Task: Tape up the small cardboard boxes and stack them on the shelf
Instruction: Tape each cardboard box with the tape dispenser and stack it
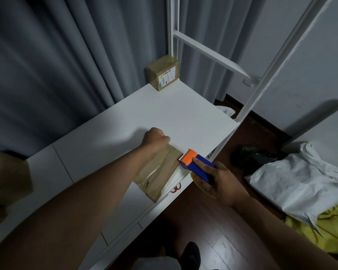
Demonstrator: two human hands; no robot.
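A flat cardboard box [159,170] lies near the front edge of the white shelf board [164,114], with shiny tape along its top. My left hand [155,138] is curled over the box's far end and holds it down. My right hand [216,179] grips a blue and orange tape dispenser [196,162], whose toothed orange head sits at the box's right edge. A second, taped box [163,75] with a white label stands at the far corner of the board.
White shelf posts [271,61] and a crossbar rise at the back and right. Grey curtains hang on the left. Another cardboard piece [8,176] shows at the left edge. On the dark wooden floor lie white bags [300,182], yellow cloth and a black bag.
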